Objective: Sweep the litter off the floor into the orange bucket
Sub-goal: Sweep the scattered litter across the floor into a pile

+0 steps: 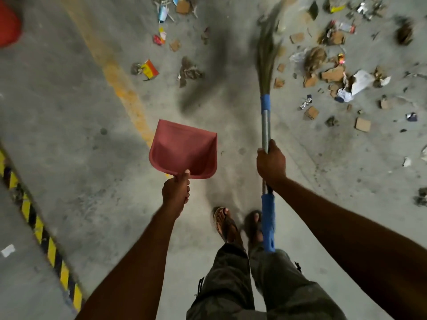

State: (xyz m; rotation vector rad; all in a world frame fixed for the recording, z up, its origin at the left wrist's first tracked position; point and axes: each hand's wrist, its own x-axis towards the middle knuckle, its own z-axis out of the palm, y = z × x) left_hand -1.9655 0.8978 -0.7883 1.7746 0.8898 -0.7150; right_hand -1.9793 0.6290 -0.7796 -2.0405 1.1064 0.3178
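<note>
My left hand (pixel 176 190) grips the handle of a red dustpan (pixel 184 150), held above the concrete floor with nothing in it. My right hand (pixel 270 163) is closed around the metal shaft of a broom (pixel 265 121) with blue grips; its grass head (pixel 268 51) points away from me and is blurred. Litter (pixel 332 72) lies scattered over the floor ahead and to the right: cardboard scraps, wrappers, dry leaves, white plastic. Part of the orange bucket (pixel 8 24) shows at the top left edge.
A worn yellow line (pixel 120 84) runs diagonally across the floor. A yellow-and-black striped kerb (pixel 39 225) borders the left side. More wrappers (pixel 150 69) lie left of the broom. My sandalled feet (pixel 226 224) stand below the dustpan.
</note>
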